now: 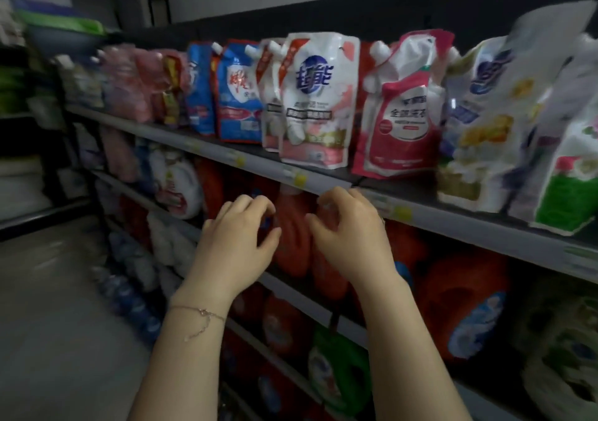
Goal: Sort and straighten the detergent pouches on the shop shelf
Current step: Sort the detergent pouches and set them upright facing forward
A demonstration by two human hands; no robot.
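Detergent pouches (239,96) in a crowded row on the upper shelf (469,223), spouts up, white-and-pink pouch (318,96) foremost at the lip, red pouch (401,122) to its right, leaning. Left hand (239,242) and right hand (349,236) raised just below that shelf edge, before orange bottles (293,236), fingers loosely curled, gripping nothing. Thin bracelet (200,313) on left wrist.

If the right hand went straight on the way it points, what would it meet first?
Likely the shelf's front rail, just above the right hand; the white-and-pink pouch stands beyond it. Depth is unclear.
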